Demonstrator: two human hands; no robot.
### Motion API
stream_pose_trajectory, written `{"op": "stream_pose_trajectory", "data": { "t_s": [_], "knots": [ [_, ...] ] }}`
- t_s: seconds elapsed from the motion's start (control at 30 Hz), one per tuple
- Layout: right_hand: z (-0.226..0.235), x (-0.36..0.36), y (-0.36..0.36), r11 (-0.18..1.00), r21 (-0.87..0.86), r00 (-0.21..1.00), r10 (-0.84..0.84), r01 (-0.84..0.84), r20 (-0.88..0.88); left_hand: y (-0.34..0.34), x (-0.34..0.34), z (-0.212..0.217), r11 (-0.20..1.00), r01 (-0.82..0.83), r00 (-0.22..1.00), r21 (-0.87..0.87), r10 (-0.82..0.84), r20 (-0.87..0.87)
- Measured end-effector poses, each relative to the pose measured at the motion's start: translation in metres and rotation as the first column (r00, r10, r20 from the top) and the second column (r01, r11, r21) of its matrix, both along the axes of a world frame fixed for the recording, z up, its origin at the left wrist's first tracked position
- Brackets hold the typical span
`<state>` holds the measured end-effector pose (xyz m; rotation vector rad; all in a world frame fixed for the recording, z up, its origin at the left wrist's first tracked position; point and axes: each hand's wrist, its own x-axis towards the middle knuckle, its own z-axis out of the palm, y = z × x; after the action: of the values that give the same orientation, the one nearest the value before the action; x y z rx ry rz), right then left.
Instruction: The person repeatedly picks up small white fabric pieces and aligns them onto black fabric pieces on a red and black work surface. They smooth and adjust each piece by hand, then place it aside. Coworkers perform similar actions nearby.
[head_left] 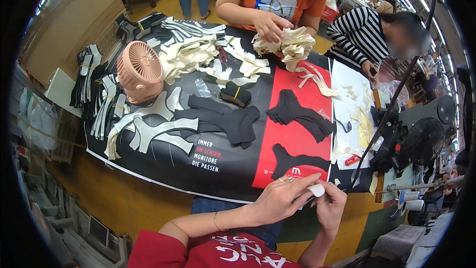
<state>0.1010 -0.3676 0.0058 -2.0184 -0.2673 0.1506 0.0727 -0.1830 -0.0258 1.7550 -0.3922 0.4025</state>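
My left hand (281, 197), with a bracelet at its wrist, and my right hand (331, 209) meet at the table's near edge. Both are closed, fingers bent round a small white piece (316, 189); its kind I cannot make out, as the fingers cover most of it. Just beyond them lies a black curved fabric piece (292, 160) on the red part of the table cover. Farther up sits a stack of black cut pieces (300, 115). Left of that, more black pieces (233, 124) spread beside pale grey-white curved pieces (161, 131).
A pink fan (140, 72) stands at the left among banded bundles (106, 101). Cream fabric (191, 54) is heaped at the far side. Across the table, a person in orange (270, 0) handles cream pieces (292, 44). A red cutter (352, 160) and a black fan (425, 139) are right.
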Motion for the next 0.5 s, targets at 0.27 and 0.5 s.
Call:
{"op": "stream_pose_trajectory", "data": {
  "t_s": [0.27,0.5],
  "knots": [
    [-0.005,0.008,-0.014,0.988,0.082,0.989,-0.127,0.133,-0.068,0.043,0.014,-0.057,0.650,0.088,0.994,0.755,-0.009,-0.108],
    [-0.019,0.022,0.010,0.977,0.208,0.932,0.039,0.040,-0.361,0.087,0.001,-0.066,0.634,0.058,0.997,0.772,0.004,-0.077]
  ]
}}
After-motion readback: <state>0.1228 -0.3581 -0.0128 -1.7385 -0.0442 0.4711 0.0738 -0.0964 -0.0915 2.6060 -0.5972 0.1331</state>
